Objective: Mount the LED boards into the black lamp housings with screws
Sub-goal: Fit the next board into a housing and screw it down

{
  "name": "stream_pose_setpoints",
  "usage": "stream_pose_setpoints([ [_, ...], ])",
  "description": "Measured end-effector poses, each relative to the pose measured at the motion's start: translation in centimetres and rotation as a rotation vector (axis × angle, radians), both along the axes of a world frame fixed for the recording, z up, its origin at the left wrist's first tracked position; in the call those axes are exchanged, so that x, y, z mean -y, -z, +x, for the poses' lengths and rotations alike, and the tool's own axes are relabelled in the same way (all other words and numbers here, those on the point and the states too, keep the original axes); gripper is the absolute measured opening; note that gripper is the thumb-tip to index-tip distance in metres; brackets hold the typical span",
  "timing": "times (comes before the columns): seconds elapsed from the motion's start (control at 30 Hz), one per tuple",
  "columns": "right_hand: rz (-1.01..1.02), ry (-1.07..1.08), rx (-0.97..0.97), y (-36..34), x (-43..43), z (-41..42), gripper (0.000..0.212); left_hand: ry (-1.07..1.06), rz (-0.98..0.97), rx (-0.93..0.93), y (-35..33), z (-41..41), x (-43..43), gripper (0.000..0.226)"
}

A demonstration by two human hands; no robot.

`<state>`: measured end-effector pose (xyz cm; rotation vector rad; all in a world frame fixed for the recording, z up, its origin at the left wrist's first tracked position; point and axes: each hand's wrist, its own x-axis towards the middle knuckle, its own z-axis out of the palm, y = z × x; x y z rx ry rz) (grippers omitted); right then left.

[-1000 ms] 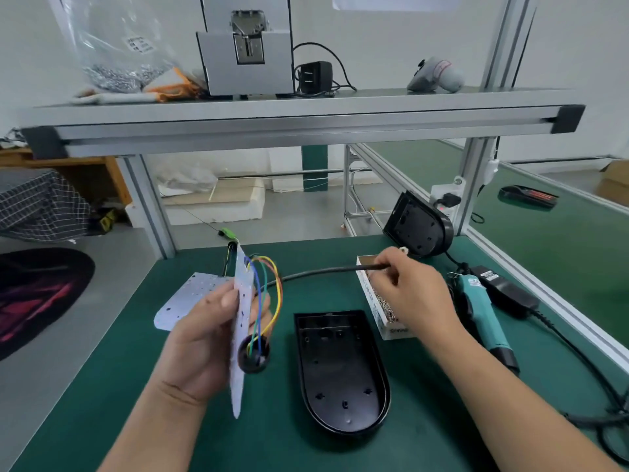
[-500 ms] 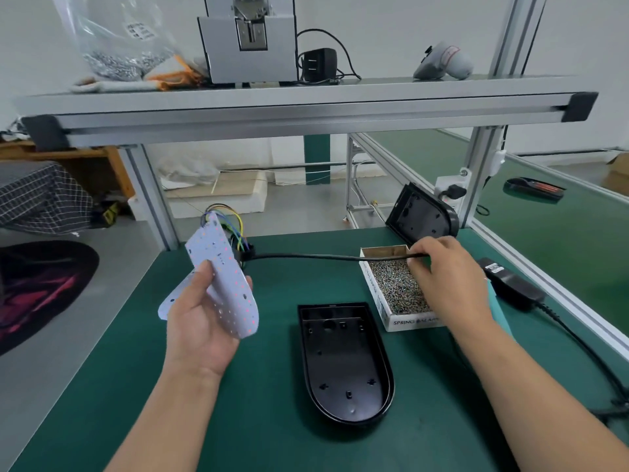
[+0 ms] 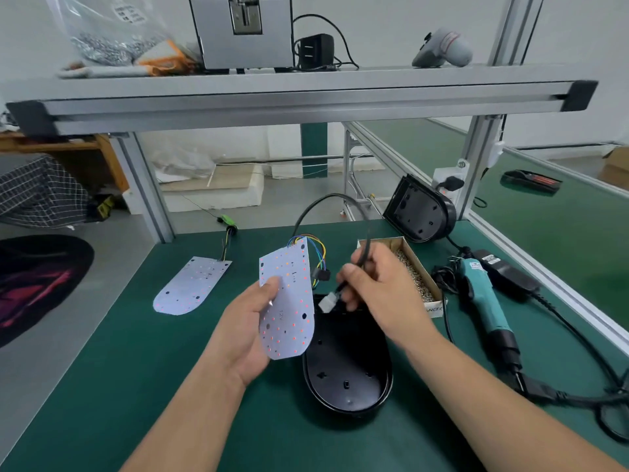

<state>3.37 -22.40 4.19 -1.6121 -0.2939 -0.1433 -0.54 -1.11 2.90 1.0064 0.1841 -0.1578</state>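
The tabletop (image 3: pixel 136 369) before you is deep green. The LED board (image 3: pixel 289 301) in your left hand (image 3: pixel 248 328) is pale lilac-white, speckled with red and orange dots and a few black holes. The second board (image 3: pixel 190 284) shows the same pattern. The held board's wires (image 3: pixel 320 250) are blue, yellow, green and orange. The cable (image 3: pixel 366 240) in your right hand (image 3: pixel 377 291) is black, with a white connector (image 3: pixel 327 303). The near lamp housing (image 3: pixel 347 369) and the far housing (image 3: pixel 422 212) are black. The screwdriver (image 3: pixel 483 301) is teal with a black end.

A green worktop (image 3: pixel 102 386) sits under an aluminium shelf (image 3: pixel 306 97) carried on grey posts (image 3: pixel 146 185), and a second green worktop (image 3: pixel 551 240) runs off at 2 o'clock. At 9 o'clock a dark rug (image 3: pixel 34 284) lies on the grey floor (image 3: pixel 41 386). At 10 o'clock are a checked cloth (image 3: pixel 34 192) and a wooden table (image 3: pixel 68 144), with white walls (image 3: pixel 561 28) behind.
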Motion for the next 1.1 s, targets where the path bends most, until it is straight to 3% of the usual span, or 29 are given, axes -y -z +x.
stream_pose_setpoints([
  [0.4, -0.374, 0.067, 0.043, 0.8, 1.2, 0.5, 0.022, 0.023, 0.045, 0.044, 0.4, 0.4, 0.6, 0.030],
  [0.53, -0.440, -0.012, 0.059, 0.7, 1.0, 0.2, 0.029, 0.036, 0.073, 0.053, 0.5, 0.4, 0.7, 0.033],
  [0.73, -0.335, -0.127, 0.015, 0.3, 0.7, 0.2, 0.010, 0.004, 0.212, 0.107, 0.3, 0.2, 1.0, 0.035],
  [0.93, -0.091, -0.197, -0.096, -0.3, 2.0, 0.6, 0.014, -0.112, 0.284, 0.139, -0.3, 0.0, 1.0, 0.044],
  [1.1, -0.458, -0.083, 0.006, 0.6, 1.1, 0.3, 0.013, -0.121, 0.305, 0.078, 0.1, 0.0, 1.2, 0.028],
])
